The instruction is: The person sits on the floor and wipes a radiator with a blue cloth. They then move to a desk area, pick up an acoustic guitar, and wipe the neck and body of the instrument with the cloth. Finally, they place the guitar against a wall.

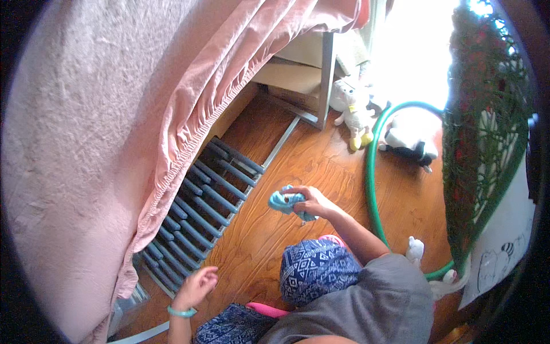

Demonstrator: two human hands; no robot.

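Note:
My right hand point(313, 203) grips a crumpled light-blue cloth point(287, 201) above the wooden floor point(266, 241). Bare of any object, my left hand point(199, 287) is raised with its fingers loosely curled, a turquoise bracelet at the wrist. Close to it lies a row of blue-grey foam-covered bars point(208, 204), partly beneath a bed. A pink fitted sheet point(189, 116) hangs over the bed's edge and hides the far ends of the bars.
A metal bed leg point(326, 81) stands by cardboard point(296, 77). Beyond my right arm are a green hoop point(373, 180), a plush toy with yellow feet point(354, 116), a black-and-white plush point(410, 144) and a leafy plant point(481, 129). A small white toy point(414, 249) sits behind me.

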